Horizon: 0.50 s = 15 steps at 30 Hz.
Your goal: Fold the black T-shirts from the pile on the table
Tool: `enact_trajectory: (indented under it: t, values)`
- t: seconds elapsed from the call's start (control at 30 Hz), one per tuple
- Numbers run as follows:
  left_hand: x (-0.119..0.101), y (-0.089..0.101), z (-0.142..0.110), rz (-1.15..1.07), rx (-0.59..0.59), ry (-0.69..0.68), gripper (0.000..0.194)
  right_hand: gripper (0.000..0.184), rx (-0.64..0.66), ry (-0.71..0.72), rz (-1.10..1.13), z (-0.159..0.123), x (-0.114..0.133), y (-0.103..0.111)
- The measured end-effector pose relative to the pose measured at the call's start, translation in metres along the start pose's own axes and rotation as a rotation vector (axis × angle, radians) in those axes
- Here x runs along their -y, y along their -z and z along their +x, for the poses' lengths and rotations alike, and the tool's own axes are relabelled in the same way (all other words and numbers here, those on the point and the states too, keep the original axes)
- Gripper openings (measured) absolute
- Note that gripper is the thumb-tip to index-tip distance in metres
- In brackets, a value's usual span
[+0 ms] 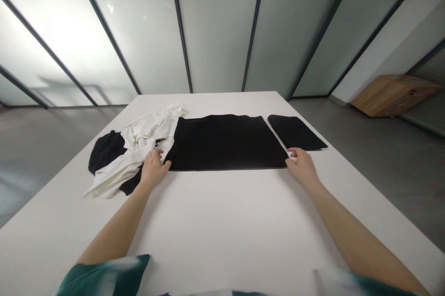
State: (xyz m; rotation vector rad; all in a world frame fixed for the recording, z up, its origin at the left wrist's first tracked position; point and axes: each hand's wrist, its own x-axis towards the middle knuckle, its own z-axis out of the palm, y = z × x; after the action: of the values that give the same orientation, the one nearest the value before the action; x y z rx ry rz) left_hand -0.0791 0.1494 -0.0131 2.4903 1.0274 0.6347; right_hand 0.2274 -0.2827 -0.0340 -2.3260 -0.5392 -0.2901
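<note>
**Black cloth flat between both hands**

The black cloth (225, 143) lies long axis left-right across the white table (225, 222), with neither hand clearly nearer. The left hand (155, 168) lies open at its left end, against the bunched white cloth (139, 138). The right hand (302, 166) is at its right corner, grip unclear. A smaller black cloth (295, 131) lies just beyond.

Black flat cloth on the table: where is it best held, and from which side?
Probably the near right corner of the black cloth, from the person's side, where the right hand rests. It lies flat, straight near edge on the white table, so that corner is free; its left end meets crumpled white cloth.
</note>
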Motion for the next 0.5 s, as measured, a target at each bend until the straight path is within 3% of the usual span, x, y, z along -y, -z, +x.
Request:
enact_trajectory:
  t: [0.1, 0.23, 0.37, 0.5]
  values:
    - [-0.017, 0.002, -0.002, 0.089, -0.062, -0.181, 0.043, 0.039, -0.093, 0.197, -0.108, 0.005, 0.015, 0.004]
    - [-0.057, -0.01, 0.008, 0.159, 0.07, -0.369, 0.054, 0.04, 0.052, 0.347, -0.208, 0.013, 0.058, -0.008]
    - [-0.094, -0.037, 0.025, 0.259, 0.216, -0.371, 0.067, 0.054, 0.289, 0.436, -0.35, 0.014, 0.11, -0.044]
    - [-0.095, -0.058, 0.034, 0.35, 0.329, -0.273, 0.072, 0.067, 0.492, 0.37, -0.449, 0.009, 0.127, -0.075]
